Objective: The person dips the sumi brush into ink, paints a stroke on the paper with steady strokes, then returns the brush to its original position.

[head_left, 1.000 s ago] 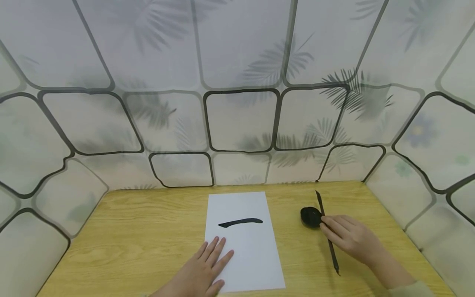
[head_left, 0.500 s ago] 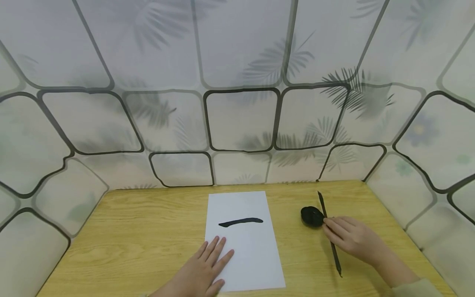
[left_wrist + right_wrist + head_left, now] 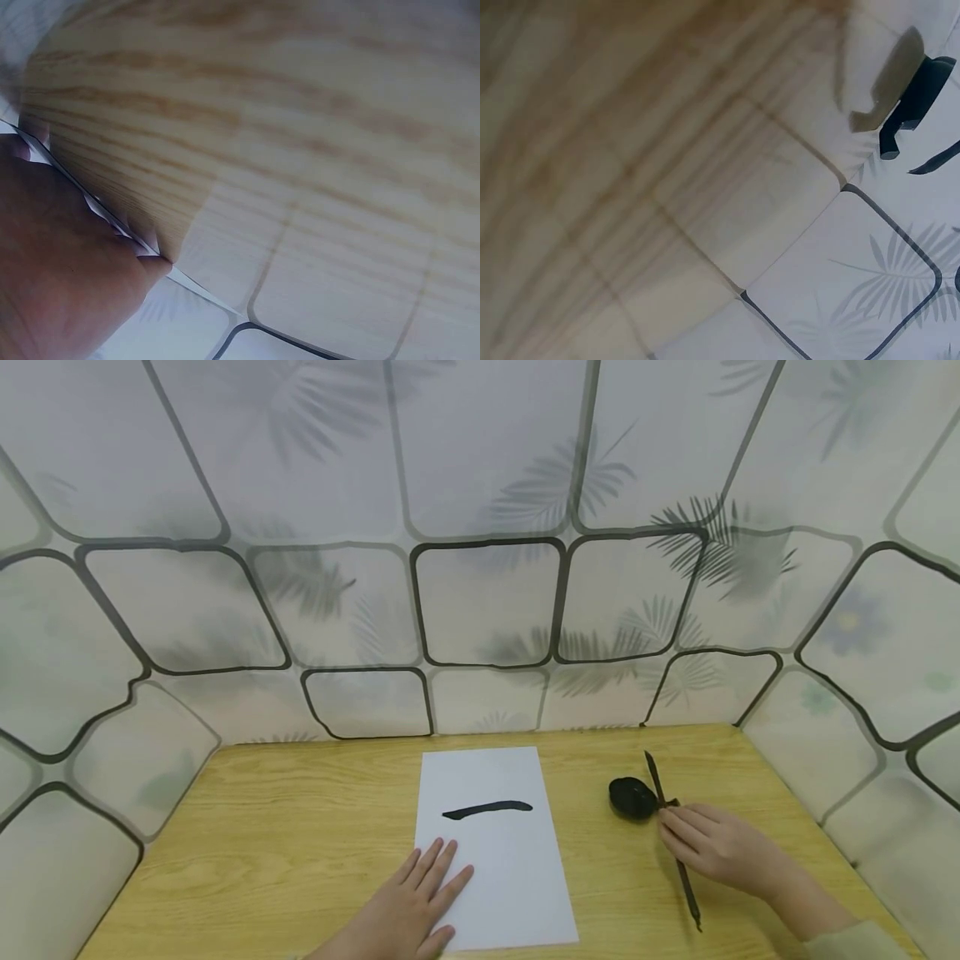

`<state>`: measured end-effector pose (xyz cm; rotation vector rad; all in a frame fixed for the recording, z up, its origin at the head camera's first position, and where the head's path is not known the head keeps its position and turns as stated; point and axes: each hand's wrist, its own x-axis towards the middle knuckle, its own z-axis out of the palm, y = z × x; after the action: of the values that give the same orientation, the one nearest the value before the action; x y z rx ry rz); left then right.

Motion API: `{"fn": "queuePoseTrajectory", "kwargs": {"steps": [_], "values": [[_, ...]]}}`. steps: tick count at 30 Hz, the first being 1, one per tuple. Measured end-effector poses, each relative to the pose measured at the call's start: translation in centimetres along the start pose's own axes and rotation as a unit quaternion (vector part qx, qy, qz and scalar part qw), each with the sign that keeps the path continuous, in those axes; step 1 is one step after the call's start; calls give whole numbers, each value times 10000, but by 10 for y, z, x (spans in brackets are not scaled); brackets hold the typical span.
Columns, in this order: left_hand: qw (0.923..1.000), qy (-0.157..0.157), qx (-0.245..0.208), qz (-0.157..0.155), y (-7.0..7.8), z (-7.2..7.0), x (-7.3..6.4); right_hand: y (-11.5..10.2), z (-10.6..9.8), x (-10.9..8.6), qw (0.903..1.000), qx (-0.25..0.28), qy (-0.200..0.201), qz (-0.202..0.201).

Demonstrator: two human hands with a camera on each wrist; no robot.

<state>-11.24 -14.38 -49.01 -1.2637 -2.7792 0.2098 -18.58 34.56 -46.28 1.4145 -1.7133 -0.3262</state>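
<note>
In the head view my left hand [image 3: 405,902] rests with spread fingers on the lower left of a white sheet of paper [image 3: 510,885]. One thick black brush stroke [image 3: 487,810] crosses the sheet's upper half. At the right, the fingertips of my right hand [image 3: 723,852] pinch a dark writing brush [image 3: 689,897] near its middle. Its pointed end aims toward the back wall. Beside the brush sits a small black ink dish [image 3: 632,798] with a short handle. The right wrist view shows the dish [image 3: 928,90] and a brush end [image 3: 934,160], but not the hand.
A wood-grain table [image 3: 300,827] carries everything. Pale walls [image 3: 487,602] printed with leaves and dark-outlined shapes close it in at the back and sides. The left wrist view holds mostly blurred tabletop [image 3: 247,142] past the left hand.
My right hand and the brush have shifted slightly right and toward me, and the dish's handle now shows beside the fingers. My left hand and the paper stay in place.
</note>
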Motion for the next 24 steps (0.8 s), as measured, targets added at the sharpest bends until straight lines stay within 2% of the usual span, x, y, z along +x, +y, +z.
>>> {"fn": "queuePoseTrajectory", "kwargs": {"steps": [7, 9, 14, 18, 24], "values": [[10000, 26, 52, -26, 0, 1, 0, 0, -2, -1, 9998, -19, -133, -141], [9996, 206, 200, 21, 0, 4, 0, 0, -4, 0, 9996, -6, -213, -196], [9988, 326, 357, 66, 0, 4, 0, -1, -6, 0, 9990, 68, -349, -263], [9999, 63, 100, 14, 0, 2, 1, -1, -5, -2, 9990, 75, -304, -321], [9999, 55, -145, 5, -1, 7, 1, -1, -1, -9, 9985, 13, -301, -448]]}}
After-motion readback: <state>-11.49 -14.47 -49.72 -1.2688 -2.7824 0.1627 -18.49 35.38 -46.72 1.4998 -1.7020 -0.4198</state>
